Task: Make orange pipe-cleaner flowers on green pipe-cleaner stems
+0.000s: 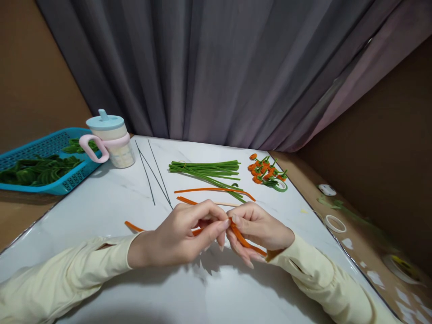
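Lower centre of frame: bare left hand (177, 236) and bare right hand (265, 227) meet, thumb and forefinger of each pinching a fuzzy orange pipe-cleaner strip (240, 238), part of which lies across the right fingers. Centre: bundle of straight green fuzzy stems (206, 168). Right of centre: cluster of small orange flower heads on green stalks (265, 170). Left, mid-height: blue-lidded cup with pink handle (118, 142).

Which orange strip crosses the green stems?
The farthest strip, its right end bent; the others, held or by the hands, don't visibly reach the stems.
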The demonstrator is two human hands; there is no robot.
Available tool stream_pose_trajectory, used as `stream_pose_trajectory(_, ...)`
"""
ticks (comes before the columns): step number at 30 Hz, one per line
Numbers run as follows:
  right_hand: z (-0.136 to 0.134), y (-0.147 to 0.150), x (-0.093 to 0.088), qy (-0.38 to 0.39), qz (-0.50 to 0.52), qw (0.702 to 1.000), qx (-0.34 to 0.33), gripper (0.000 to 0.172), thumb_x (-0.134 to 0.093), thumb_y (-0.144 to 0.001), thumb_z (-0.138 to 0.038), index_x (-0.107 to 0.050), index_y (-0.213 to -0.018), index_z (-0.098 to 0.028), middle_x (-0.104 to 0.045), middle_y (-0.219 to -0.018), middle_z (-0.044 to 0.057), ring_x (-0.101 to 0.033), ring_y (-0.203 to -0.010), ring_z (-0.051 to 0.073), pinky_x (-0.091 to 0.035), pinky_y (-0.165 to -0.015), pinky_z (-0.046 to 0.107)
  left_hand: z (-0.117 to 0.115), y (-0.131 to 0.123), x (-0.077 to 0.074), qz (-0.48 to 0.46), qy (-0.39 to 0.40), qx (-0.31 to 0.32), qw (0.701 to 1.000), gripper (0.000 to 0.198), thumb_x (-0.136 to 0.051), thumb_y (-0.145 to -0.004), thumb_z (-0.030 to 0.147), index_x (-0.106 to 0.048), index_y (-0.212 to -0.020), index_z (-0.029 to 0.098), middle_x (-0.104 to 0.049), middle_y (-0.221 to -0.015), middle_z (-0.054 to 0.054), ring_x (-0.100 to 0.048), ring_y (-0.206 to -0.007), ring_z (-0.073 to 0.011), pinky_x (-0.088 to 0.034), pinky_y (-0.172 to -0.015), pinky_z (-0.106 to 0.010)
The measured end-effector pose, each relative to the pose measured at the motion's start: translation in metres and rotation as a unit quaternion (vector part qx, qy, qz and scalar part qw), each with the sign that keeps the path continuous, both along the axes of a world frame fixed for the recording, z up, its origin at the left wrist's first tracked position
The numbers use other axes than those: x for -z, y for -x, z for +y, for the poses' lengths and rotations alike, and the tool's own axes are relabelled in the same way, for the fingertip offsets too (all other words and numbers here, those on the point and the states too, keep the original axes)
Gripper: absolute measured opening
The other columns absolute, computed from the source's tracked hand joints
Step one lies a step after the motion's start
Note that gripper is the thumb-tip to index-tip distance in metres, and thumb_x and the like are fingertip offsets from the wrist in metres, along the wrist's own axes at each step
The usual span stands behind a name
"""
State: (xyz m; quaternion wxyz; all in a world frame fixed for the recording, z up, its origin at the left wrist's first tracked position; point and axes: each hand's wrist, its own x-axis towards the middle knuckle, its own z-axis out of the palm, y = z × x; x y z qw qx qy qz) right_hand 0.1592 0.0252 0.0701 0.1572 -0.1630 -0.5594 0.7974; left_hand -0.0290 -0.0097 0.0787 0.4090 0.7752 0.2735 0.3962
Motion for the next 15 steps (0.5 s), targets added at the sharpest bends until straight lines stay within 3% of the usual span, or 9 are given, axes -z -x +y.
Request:
stream_pose_trajectory(8, -0.011, 0.002, -0.010, -0.136, -0.087, 0.983, 0.088, 0.043, -0.040, -0.091, -0.047, -0.058, -0.077, -0.011, -0.051, -0.046, -0.004, -0.033, -0.031, 0.003, -0.027, -0.034, 0.015, 0.001, 0.000, 0.002, -0.011, -0.006, -0.017, 1.000, 0.010, -0.045, -0.088, 0.016, -0.053, -0.086, 0.012, -0.064, -0.063, -0.003, -0.050, -0.048, -0.0067, -0.039, -0.043, -0.016)
stream_pose_trajectory(15, -0.019, 0.007, -0.013, -0.348, -0.132, 0.912, 0.173, 0.042, -0.032, -0.096, -0.036, -0.057, -0.071, -0.013, -0.049, -0.046, -0.004, -0.035, -0.035, 0.002, -0.032, -0.038, 0.012, 0.001, -0.001, 0.003, -0.023, 0.036, -0.026, 0.999, 0.010, -0.044, -0.089, 0.017, -0.052, -0.085, 0.013, -0.064, -0.064, -0.002, -0.051, -0.049, -0.0064, -0.039, -0.044, -0.015)
